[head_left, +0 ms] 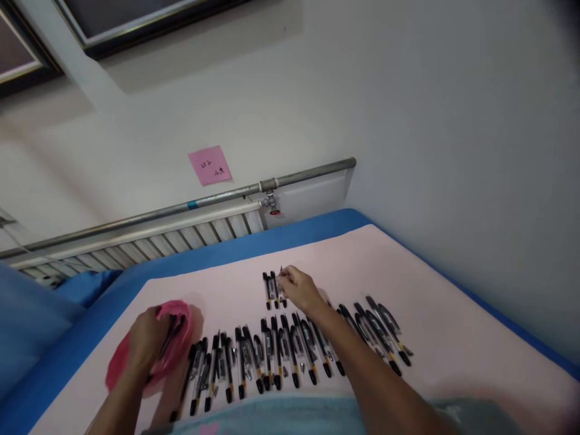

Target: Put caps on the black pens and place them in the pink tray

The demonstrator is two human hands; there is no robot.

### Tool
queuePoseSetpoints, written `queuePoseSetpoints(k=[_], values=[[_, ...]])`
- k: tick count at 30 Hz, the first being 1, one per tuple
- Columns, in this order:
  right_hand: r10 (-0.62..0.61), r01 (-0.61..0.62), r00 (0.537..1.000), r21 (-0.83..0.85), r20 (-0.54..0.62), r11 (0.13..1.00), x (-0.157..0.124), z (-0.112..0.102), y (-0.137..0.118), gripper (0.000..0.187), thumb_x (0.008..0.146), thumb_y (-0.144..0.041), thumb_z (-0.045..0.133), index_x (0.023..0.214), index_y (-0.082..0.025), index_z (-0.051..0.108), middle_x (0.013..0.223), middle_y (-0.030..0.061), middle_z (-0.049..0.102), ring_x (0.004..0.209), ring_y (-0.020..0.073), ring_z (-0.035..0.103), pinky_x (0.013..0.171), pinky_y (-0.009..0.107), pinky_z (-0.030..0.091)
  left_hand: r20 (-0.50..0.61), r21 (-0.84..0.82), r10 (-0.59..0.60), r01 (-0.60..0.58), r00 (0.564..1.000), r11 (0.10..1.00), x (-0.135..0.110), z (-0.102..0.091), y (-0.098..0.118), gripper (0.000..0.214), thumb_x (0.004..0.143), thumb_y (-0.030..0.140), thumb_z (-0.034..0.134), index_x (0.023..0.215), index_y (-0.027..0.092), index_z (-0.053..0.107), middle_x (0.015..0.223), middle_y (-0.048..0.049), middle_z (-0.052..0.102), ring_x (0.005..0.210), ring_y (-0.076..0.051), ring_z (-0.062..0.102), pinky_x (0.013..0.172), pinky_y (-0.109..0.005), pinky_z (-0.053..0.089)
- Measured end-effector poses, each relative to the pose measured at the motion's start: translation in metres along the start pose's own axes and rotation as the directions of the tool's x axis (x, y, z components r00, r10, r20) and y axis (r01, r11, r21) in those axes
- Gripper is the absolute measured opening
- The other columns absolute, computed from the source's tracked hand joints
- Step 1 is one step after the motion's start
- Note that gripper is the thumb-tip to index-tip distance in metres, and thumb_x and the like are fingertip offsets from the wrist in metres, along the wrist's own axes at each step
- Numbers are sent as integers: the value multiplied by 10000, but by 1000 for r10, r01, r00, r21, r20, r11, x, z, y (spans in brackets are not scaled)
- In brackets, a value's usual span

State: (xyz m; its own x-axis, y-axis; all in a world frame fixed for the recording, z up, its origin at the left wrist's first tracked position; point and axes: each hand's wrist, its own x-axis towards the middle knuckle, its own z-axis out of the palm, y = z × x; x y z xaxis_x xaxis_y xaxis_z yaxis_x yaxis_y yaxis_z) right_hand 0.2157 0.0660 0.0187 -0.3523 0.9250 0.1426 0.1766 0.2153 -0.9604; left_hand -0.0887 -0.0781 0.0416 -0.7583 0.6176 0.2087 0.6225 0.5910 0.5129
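On the left of the pink sheet stands a pink bowl [193, 329] with black pen parts [174, 329] in it. My left hand [147, 338] reaches down into this bowl; its fingertips are hidden. Farther back, my right hand [296, 287] has thumb and fingers pinched together at a short row of pens [272, 290]. A thin dark tip, seemingly of a pen part, sticks up at those fingers. Nearer to me runs a long row of pens [274, 353], clear barrels with black ends, laid out with loose caps and small silvery tips between them. My right forearm passes over this row.
The pink sheet [453, 338] covers a blue table [317, 226] set against the wall. Behind it are a radiator [181, 240], a metal pipe [312, 175] and a valve with a red handle [274, 212]. A pink note [209, 165] and framed pictures [136, 30] are on the wall.
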Motion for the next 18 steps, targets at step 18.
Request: queuePoseSetpoints(k=[18], values=[[23, -23, 997, 7, -68, 1000, 9, -8, 6, 65, 710, -200, 497, 716, -183, 560, 593, -25, 545, 584, 111, 510, 540, 203, 390, 435, 7, 191, -215, 880, 977, -53, 106, 149, 53, 526, 121, 538, 539, 130, 589, 562, -127, 641, 624, -236, 615, 532, -270, 363]])
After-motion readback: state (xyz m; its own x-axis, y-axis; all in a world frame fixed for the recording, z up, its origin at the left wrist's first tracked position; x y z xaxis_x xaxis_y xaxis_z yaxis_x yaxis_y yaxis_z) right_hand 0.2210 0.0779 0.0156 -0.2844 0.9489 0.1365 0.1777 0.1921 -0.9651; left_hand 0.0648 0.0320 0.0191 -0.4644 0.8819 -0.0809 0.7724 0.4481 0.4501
